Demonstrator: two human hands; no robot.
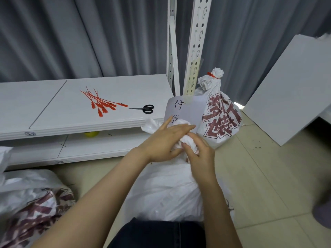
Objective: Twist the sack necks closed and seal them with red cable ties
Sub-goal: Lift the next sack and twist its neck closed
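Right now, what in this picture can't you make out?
Head view:
- How tight the sack neck is twisted: the left hand and right hand cover it.
- The second sack, lower left: cut off by the frame edges.
- The yellow thing: mostly hidden under the shelf.
- The paper sign: writing partly covered by the left hand.

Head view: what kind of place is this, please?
Probably a storeroom or packing area: slotted shelving uprights, red cable ties and scissors on a low shelf board, and printed sacks on the tiled floor. One sealed sack is tied, and another sack neck is gripped by the left hand and right hand.
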